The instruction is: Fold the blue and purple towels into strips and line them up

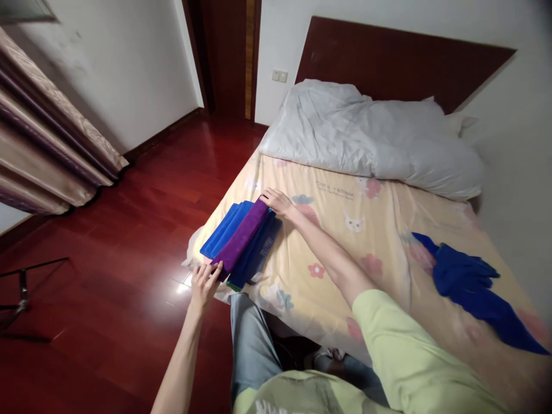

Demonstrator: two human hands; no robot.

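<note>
A purple folded towel (242,236), long and narrow, lies across several blue folded towels (226,229) at the bed's left edge. My left hand (206,283) grips the purple towel's near end, thumb and fingers closed at its corner. At the far end, my right hand (276,201) pinches the same towel, its fingertips partly out of sight behind the edge. A darker blue folded cloth (264,247) with pale lettering sits on the right side of the pile. Farther right on the bed, a crumpled blue cloth (468,282) lies loose.
The bed (328,230) has a yellow patterned sheet. A bunched white quilt (366,135) lies against the dark headboard (388,63). To the left are a red wooden floor (129,247), a striped curtain (47,138) and a black metal stand (21,293).
</note>
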